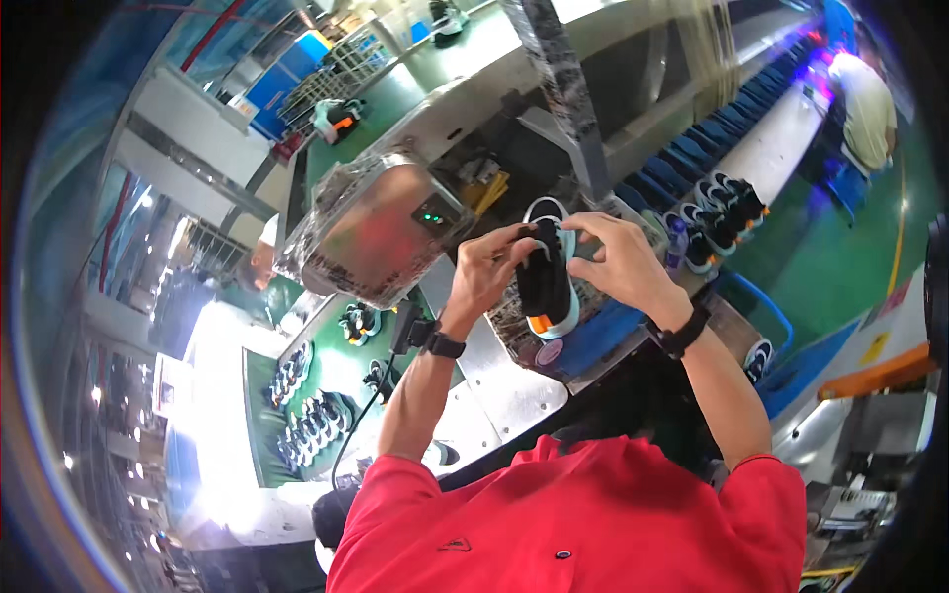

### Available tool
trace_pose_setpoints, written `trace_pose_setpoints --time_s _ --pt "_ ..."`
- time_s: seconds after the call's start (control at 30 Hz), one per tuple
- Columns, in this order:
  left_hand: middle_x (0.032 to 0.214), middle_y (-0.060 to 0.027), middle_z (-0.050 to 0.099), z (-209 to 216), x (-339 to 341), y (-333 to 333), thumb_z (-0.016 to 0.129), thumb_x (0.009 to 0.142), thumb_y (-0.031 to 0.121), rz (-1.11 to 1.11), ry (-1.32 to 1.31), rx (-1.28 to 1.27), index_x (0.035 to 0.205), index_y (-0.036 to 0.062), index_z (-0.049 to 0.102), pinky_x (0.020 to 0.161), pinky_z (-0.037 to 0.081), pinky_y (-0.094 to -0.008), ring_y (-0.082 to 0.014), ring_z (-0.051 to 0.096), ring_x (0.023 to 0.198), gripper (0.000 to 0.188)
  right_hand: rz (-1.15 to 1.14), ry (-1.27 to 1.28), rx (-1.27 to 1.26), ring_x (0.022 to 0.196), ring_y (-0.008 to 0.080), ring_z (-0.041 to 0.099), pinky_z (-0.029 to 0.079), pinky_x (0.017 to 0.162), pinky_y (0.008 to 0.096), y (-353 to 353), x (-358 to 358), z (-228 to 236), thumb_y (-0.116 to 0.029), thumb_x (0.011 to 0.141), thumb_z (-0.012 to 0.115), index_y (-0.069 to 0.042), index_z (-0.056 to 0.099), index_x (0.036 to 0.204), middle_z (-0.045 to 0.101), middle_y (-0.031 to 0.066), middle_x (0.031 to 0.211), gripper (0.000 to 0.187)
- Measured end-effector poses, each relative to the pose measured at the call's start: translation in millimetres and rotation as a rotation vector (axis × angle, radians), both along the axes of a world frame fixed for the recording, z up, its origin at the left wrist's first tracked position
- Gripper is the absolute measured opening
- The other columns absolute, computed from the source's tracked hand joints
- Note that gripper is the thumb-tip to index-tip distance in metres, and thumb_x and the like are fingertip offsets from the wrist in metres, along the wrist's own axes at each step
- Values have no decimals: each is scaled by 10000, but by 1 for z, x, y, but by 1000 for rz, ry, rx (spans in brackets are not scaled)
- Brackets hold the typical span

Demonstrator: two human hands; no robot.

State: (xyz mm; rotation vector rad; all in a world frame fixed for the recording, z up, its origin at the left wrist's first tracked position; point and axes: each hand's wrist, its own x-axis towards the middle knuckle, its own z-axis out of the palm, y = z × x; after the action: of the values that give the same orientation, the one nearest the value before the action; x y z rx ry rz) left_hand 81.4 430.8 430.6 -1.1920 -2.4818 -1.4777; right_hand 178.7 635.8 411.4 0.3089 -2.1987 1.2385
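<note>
A black sneaker (541, 287) with a pale sole and an orange patch at its heel lies in front of me, its toe pointing away. My left hand (484, 272) is at the shoe's left side, thumb and forefinger pinched together at the lacing. What they hold is too small to make out, perhaps a lace. Across the lacing, my right hand (625, 259) has its fingertips near the shoe's right edge, with thumb and forefinger apart. Nothing shows between them. Each wrist wears a black band.
Left of the shoe stands a plastic-wrapped machine box (371, 232) with green lights. Several sneakers stand on the green conveyor (331, 381) at left. A row of dark shoe parts (692, 153) runs along the right-hand line, with more sneakers (722, 217) nearby. A person (865, 109) sits far right.
</note>
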Motion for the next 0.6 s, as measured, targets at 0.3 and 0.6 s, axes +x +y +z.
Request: trace_pose_setpoints --time_s 0.3,0.6 --pt "822 -62 709 -5 -34 3 670 939 244 -58 -79 14 1046 -31 695 673 490 -252 -64 582 742 296 67 -199 -101 811 259 689 531 758 344 -11 -49 2 -133 763 722 18 654 1073 705 176 913 351" --pt "670 -100 652 4 -30 9 696 902 201 -37 68 -40 1000 -38 701 539 441 -280 -80 536 591 258 -39 -268 -41 807 164 661 519 735 287 -27 -37 19 -21 798 649 22 632 1121 688 119 903 326"
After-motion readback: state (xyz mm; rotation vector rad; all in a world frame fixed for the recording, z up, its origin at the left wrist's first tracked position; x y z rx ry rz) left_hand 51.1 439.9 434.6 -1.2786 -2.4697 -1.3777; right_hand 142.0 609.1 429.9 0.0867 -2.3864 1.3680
